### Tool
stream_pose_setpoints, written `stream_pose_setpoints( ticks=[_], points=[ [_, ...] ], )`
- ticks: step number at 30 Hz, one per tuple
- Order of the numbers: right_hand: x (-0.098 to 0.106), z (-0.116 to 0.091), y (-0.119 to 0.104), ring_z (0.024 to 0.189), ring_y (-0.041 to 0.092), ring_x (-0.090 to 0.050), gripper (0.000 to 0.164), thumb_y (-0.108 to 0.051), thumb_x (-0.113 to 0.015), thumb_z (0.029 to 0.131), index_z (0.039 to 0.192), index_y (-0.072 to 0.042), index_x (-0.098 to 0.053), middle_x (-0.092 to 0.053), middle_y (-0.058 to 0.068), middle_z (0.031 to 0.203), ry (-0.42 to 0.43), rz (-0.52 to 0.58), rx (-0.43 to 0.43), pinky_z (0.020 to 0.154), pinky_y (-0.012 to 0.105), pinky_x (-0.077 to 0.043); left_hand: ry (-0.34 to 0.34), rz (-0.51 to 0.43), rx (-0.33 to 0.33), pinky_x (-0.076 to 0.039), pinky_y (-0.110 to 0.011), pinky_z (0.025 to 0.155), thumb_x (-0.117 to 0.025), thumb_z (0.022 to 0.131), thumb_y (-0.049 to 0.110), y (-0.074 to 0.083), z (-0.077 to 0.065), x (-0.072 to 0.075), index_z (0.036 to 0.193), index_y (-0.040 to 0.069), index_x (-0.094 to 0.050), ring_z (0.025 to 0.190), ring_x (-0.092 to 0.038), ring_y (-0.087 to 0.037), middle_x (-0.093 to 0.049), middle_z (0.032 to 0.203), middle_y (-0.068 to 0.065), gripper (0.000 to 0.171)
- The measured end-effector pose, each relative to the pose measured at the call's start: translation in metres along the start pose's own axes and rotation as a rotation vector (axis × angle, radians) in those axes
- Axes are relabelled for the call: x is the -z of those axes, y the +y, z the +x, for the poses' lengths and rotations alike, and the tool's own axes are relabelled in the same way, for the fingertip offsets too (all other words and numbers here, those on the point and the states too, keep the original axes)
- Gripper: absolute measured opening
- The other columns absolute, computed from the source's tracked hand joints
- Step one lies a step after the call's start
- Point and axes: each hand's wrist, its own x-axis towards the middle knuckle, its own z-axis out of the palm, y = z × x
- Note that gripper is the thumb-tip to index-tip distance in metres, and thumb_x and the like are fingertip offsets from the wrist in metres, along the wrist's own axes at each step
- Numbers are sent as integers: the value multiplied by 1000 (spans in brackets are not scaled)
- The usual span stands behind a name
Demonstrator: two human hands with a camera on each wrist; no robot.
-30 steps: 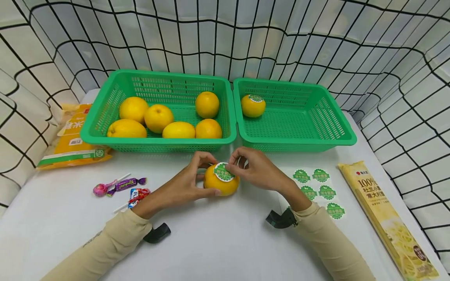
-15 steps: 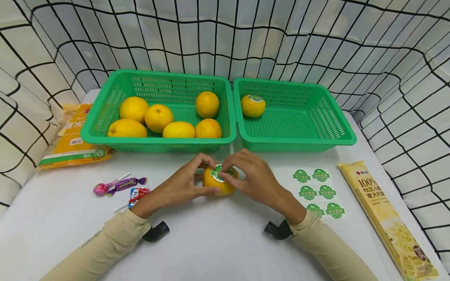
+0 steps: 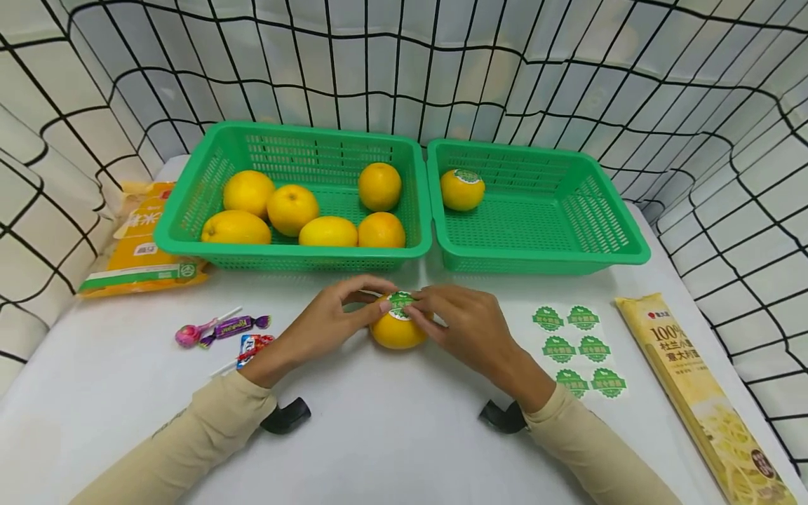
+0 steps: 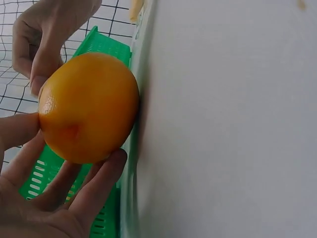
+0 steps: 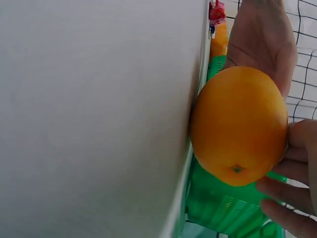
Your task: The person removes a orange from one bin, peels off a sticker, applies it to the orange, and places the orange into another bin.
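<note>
An orange (image 3: pixel 399 335) rests on the white table between both hands, with a round green-and-white sticker (image 3: pixel 399 306) on its top. My left hand (image 3: pixel 325 324) holds it from the left, fingers curled around the far side and thumb at the sticker's edge. From the right, my right hand (image 3: pixel 473 326) has its thumb and fingers bent round the fruit, the thumb pressing the sticker's right edge. In the left wrist view the orange (image 4: pixel 91 109) hides part of the right hand (image 4: pixel 44 42). The right wrist view shows the orange (image 5: pixel 240 126) beside bent right fingers (image 5: pixel 292 193).
Behind stand a green basket (image 3: pixel 290 254) of several oranges and a second green basket (image 3: pixel 543 259) with one stickered orange (image 3: pixel 463 191). A sheet of green stickers (image 3: pixel 558 348) and a noodle pack (image 3: pixel 701 393) lie right; candies (image 3: pixel 233 327) and an orange bag (image 3: pixel 145 245) left.
My left thumb has risen from the orange's front side to the sticker on top. The right hand has come over the orange and pressed the sticker's right side down; the view shifted slightly.
</note>
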Motion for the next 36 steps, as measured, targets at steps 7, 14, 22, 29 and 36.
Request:
stream_pose_setpoints(
  ticks=[7,14,22,29,36],
  points=[
    [3,1,-14,70,19,-77,13,-13,-75,100,89,-5,-71,-81,4,88,-38,-295,110,65,32,-63,48,-5,59,-42,-52,119,-71,104,35,1,0,-1,134,25,-76,141,-54,-21,-68,141,3,32],
    [4,3,-23,52,14,-64,12,-7,-71,100,91,-6,-63,-77,2,79,-109,-388,71,51,27,-51,40,-251,218,-58,-40,103,-72,103,29,-1,1,-2,137,13,-73,128,-64,-23,-67,143,-5,37],
    [3,1,-7,82,18,-78,29,-32,-67,106,132,-22,-75,-81,-3,115,-232,29,-234,55,29,-55,28,-314,260,-60,-36,98,-73,102,23,-2,4,0,131,3,-53,123,-64,-24,-61,140,-15,40],
    [2,-2,-6,89,18,-78,33,-37,-69,104,134,-25,-75,-79,-4,122,-244,56,-253,58,30,-56,0,-282,263,-59,-34,98,-73,101,25,-6,4,0,122,3,-58,114,-65,-23,-64,131,-14,34],
    [-5,1,-14,103,17,-78,35,-40,-81,94,125,-24,-81,-79,-5,121,-161,142,-324,69,33,-63,-35,-316,242,-61,-42,98,-71,103,23,-9,3,-2,118,-1,-60,111,-66,-23,-63,130,-16,30]
  ],
)
